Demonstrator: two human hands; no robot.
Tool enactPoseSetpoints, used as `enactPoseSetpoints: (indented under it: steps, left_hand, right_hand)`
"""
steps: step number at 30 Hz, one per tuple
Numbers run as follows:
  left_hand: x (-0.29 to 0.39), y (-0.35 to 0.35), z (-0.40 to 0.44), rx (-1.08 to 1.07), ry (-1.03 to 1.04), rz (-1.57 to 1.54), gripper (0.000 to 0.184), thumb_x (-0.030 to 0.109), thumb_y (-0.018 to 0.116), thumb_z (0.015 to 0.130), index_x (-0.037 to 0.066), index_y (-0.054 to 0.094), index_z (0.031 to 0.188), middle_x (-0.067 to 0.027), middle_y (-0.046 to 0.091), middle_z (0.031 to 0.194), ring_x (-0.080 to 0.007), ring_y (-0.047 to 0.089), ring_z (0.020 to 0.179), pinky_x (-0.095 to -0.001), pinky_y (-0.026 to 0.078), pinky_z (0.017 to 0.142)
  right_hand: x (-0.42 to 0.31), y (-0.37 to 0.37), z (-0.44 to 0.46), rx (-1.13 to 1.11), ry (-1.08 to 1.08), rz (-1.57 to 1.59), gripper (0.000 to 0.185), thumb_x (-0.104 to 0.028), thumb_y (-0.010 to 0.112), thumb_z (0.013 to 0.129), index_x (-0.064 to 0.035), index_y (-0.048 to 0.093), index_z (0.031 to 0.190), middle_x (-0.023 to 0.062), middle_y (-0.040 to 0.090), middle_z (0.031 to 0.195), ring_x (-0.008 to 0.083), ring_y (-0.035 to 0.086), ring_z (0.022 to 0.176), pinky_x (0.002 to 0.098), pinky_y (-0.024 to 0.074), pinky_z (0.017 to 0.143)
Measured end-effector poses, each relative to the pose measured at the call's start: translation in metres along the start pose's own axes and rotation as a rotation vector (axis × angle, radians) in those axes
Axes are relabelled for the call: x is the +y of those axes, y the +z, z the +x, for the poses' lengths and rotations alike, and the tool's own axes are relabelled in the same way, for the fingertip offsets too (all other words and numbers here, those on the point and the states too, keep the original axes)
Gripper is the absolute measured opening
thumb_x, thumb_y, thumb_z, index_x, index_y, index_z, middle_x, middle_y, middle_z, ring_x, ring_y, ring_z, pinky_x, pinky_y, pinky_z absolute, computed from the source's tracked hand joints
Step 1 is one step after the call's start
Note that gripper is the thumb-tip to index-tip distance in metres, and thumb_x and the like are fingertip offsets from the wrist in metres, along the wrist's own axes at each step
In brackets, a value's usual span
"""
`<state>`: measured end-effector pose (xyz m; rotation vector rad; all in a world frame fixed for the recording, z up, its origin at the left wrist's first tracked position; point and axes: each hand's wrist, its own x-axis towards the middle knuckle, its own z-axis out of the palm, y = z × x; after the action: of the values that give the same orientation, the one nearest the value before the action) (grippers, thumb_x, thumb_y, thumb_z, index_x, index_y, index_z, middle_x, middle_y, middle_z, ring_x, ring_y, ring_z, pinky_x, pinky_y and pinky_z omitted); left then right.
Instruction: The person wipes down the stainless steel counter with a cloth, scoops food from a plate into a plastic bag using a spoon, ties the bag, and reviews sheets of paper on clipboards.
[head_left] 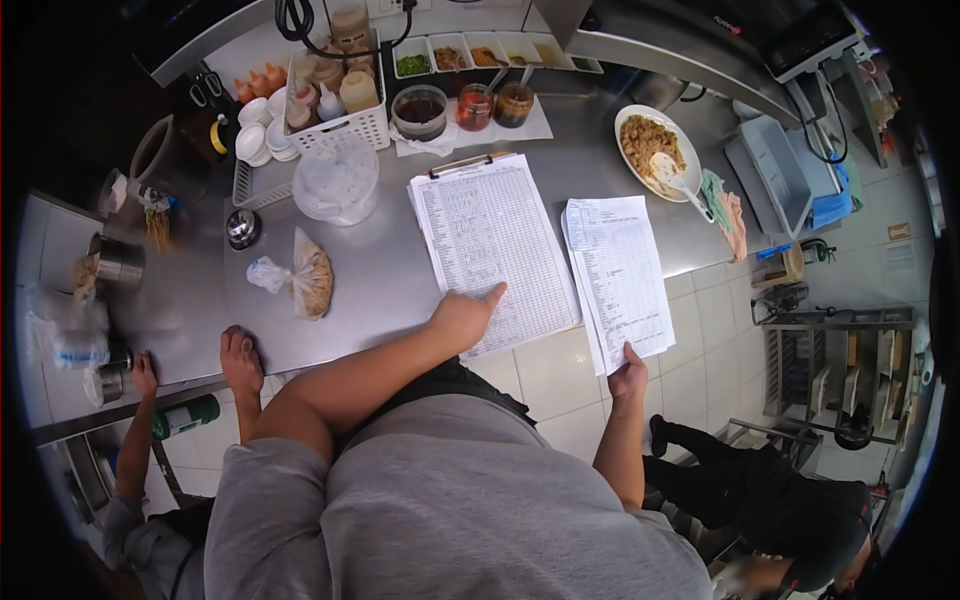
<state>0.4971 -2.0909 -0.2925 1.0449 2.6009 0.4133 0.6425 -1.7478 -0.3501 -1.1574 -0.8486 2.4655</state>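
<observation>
My left hand (468, 318) rests on a clipboard with printed table sheets (490, 240). Its index finger is stretched out and touches the page, the other fingers are curled, and nothing is held. With my right hand (628, 372) I grip a stapled-looking stack of printed sheets (617, 270) at its bottom edge, thumb on top. That stack lies just right of the clipboard, partly over the counter edge. The clipboard's metal clip (470, 165) is at its far end.
On the steel counter (390, 280) are a knotted bag of crumbs (312, 280), a call bell (241, 229), a plastic tub (336, 187), sauce jars (474, 107) and a plate of rice (635, 135). A co-worker's hands (241, 362) touch the left edge. Another person (770, 500) stands behind right.
</observation>
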Motion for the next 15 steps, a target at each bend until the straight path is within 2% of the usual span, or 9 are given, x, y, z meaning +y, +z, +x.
enactPoseSetpoints:
  steps: [5, 8, 15]
  left_hand:
    - [0.003, -0.005, 0.000, -0.015, -0.007, 0.015, 0.067, 0.001, 0.047, 0.076, 0.009, 0.033, 0.140, -0.0146, 0.060, 0.064, -0.0313, 0.060, 0.055, -0.0422, 0.049, 0.058]
    - [0.003, -0.004, 0.001, -0.064, -0.020, 0.042, 0.061, 0.005, 0.042, 0.083, 0.008, 0.029, 0.142, -0.0111, 0.061, 0.066, -0.0282, 0.060, 0.059, -0.0427, 0.048, 0.064]
    - [0.005, -0.007, 0.001, -0.065, -0.017, 0.061, 0.061, 0.006, 0.043, 0.082, 0.008, 0.030, 0.142, -0.0112, 0.060, 0.063, -0.0277, 0.060, 0.056, -0.0425, 0.048, 0.061]
  right_hand:
    - [0.002, -0.010, 0.006, -0.022, 0.006, 0.013, 0.041, -0.004, 0.046, 0.090, 0.0029, 0.040, 0.130, 0.0156, 0.052, 0.126, 0.0305, 0.052, 0.114, 0.0434, 0.0409, 0.100]
    - [0.003, -0.012, 0.008, -0.010, 0.000, 0.011, 0.040, -0.004, 0.047, 0.090, 0.0031, 0.041, 0.128, 0.0155, 0.053, 0.125, 0.0303, 0.053, 0.113, 0.0433, 0.0414, 0.100]
    - [0.008, -0.019, 0.014, 0.018, -0.001, -0.002, 0.038, -0.005, 0.048, 0.090, 0.0033, 0.044, 0.126, 0.0151, 0.054, 0.124, 0.0299, 0.054, 0.112, 0.0429, 0.0420, 0.099]
